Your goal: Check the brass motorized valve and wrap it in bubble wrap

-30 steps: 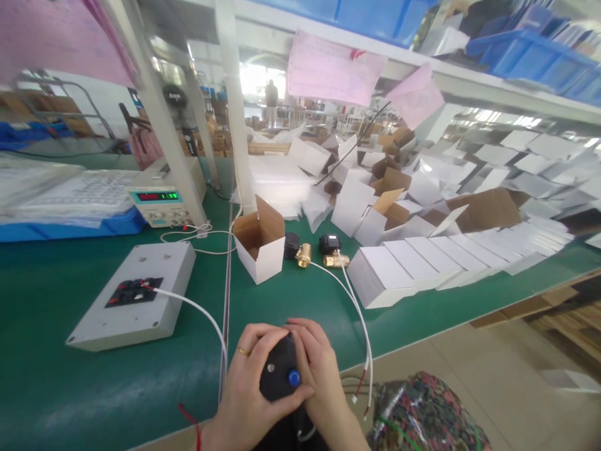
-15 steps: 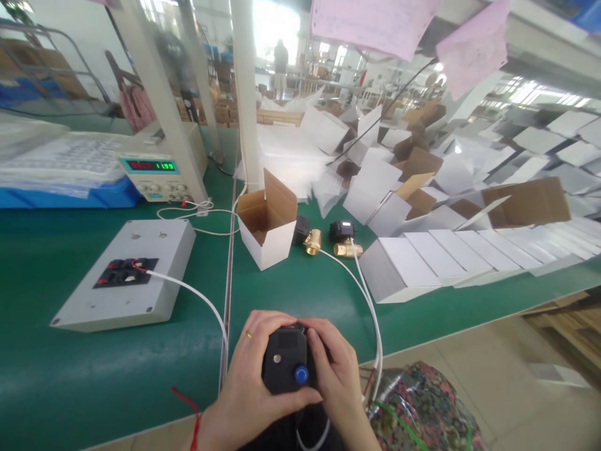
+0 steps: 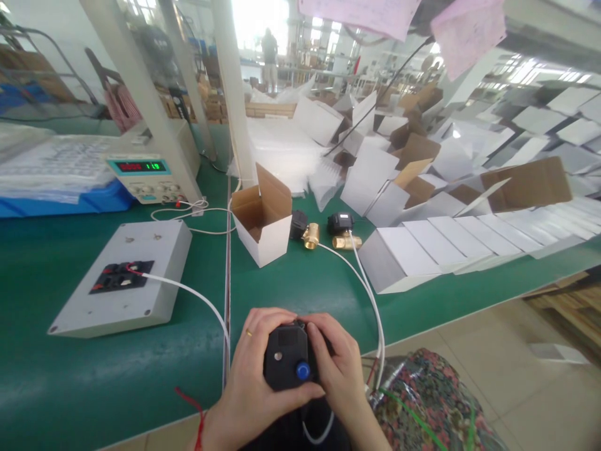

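Black unit (image 3: 287, 369), two-handed grip
left hand (image 3: 253, 373) and right hand (image 3: 342, 366) wrapped round it; blue knob (image 3: 303, 371) showing; open box (image 3: 273, 241) on the table (image 3: 263, 288)

The black housing (image 3: 287, 354) looks like matt plastic, its blue knob (image 3: 303, 371) glossy. The brass-coloured valve bodies (image 3: 345, 242) are shiny metal. The open box (image 3: 271, 244) is smooth white card, dull brown inside; the green benchtop (image 3: 117, 369) looks faintly glossy.
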Available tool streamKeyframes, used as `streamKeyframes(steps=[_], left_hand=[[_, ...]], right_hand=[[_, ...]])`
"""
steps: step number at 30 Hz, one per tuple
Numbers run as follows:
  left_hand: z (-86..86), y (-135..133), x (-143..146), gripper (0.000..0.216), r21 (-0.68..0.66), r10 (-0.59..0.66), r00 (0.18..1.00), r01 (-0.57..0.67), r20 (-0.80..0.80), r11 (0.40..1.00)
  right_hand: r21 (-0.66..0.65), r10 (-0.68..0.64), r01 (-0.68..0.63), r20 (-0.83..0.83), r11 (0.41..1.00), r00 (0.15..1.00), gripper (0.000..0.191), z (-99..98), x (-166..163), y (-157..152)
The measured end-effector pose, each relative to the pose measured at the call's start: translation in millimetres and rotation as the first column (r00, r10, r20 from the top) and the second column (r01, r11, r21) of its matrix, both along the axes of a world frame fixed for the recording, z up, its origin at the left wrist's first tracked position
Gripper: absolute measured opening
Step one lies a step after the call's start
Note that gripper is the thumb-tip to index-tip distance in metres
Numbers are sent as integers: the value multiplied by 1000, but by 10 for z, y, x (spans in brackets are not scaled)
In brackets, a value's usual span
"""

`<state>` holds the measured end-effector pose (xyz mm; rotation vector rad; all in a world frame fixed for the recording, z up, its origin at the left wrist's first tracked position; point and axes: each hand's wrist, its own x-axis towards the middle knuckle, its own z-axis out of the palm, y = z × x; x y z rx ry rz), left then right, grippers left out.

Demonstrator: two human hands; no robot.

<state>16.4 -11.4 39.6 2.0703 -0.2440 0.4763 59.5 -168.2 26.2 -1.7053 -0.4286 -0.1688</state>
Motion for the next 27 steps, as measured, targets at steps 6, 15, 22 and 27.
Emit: streamKeyframes(steps=[6, 15, 22, 27], left_hand=[[13, 1, 15, 66, 9, -11, 1000, 11, -16, 1000], [12, -6, 14, 64, 19, -38, 999, 38, 9, 999], [37, 11, 29, 55, -5, -27, 1000, 27, 4, 1000], [204, 57, -3, 59, 48, -76, 993, 72, 86, 996]], right_hand=[[-4, 5, -5, -1, 1000, 1000, 25, -10, -11, 10], [-6, 15, -15, 10, 1000, 1000, 26, -37, -7, 17], [35, 44, -45, 23, 998, 999, 23, -22, 1, 27], [86, 53, -59, 74, 995, 996, 21, 50, -76, 18]])
